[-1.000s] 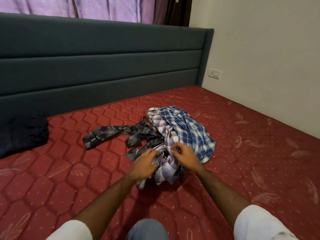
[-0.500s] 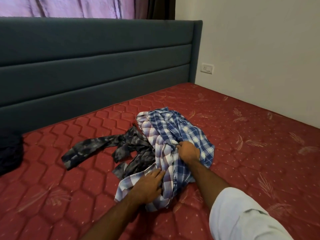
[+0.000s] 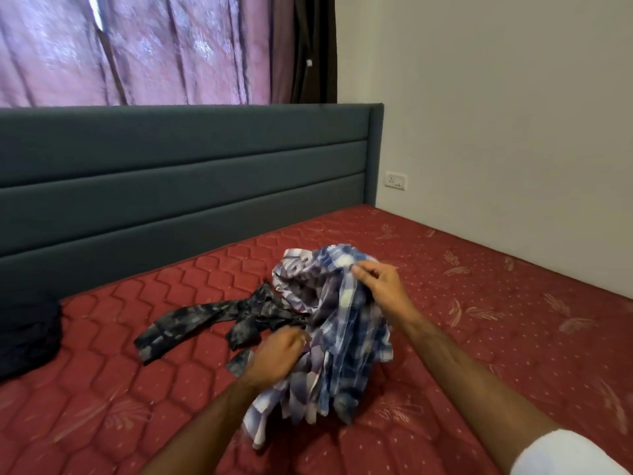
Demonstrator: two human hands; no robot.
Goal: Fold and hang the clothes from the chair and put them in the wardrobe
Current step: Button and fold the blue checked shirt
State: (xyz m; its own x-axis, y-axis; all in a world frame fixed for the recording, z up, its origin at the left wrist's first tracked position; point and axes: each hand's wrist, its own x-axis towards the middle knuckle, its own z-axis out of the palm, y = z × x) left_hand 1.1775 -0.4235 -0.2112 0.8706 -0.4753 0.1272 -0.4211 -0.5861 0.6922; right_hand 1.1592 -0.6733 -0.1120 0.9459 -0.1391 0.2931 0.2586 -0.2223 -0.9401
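Observation:
A crumpled blue and white checked shirt (image 3: 346, 341) is bunched up above the red mattress (image 3: 479, 320). My right hand (image 3: 380, 286) pinches its upper edge and holds it raised. Lower down, my left hand (image 3: 277, 354) grips the shirt's left side. A dark grey mottled garment (image 3: 212, 320) lies on the mattress just left of the shirt, partly tucked under it. The wardrobe and chair are out of view.
A dark folded cloth (image 3: 27, 334) lies at the mattress's left edge. The grey padded headboard (image 3: 188, 186) runs along the back, with purple curtains (image 3: 137, 49) above. A wall with a socket (image 3: 396, 181) bounds the right side.
My right hand has lifted the checked shirt up off the mattress. My left hand has moved from pressing flat on the shirt to gripping its side. The view has tilted upward.

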